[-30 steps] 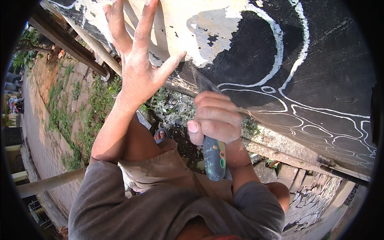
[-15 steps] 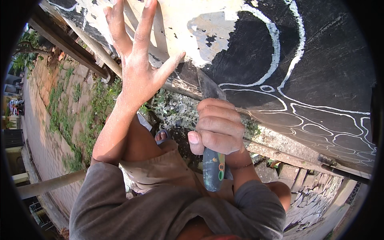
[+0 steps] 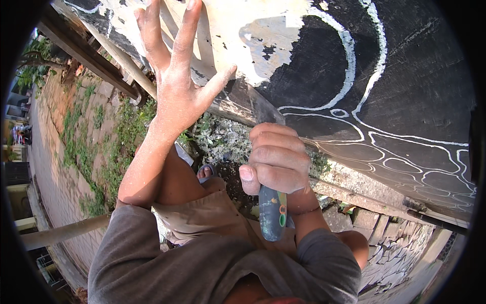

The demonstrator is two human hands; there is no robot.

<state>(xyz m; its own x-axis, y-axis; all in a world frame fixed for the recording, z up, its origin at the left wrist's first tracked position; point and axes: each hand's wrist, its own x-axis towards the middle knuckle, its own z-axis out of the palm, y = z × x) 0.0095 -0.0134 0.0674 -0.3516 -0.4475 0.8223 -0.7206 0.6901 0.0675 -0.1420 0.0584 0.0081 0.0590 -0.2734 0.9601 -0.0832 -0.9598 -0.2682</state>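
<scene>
My right hand [image 3: 278, 158] is closed around the dark, paint-spotted handle of a scraper [image 3: 272, 215]. The scraper's flat metal blade points up and touches or nearly touches the lower part of a black-painted wall [image 3: 410, 76] with white curved outlines. Above and left of the blade, a pale patch [image 3: 228, 30] shows where the black paint is gone, with dark flecks left in it. My left hand [image 3: 177, 83] is open, fingers spread, against the wall at that patch. Pale dust coats both hands. The exact contact of the blade's edge is hard to make out.
Below the wall lies rough, mossy stone ground [image 3: 223, 139] with small plants. At left, a wooden beam [image 3: 86, 55] and a pale pole [image 3: 119, 55] slant beside a paved path [image 3: 55, 177] with grass. Broken stone paving [image 3: 400, 253] lies at lower right.
Almost nothing differs. The scraper's handle end has shifted very slightly up and to the right in my right hand; my left hand stays spread on the wall.
</scene>
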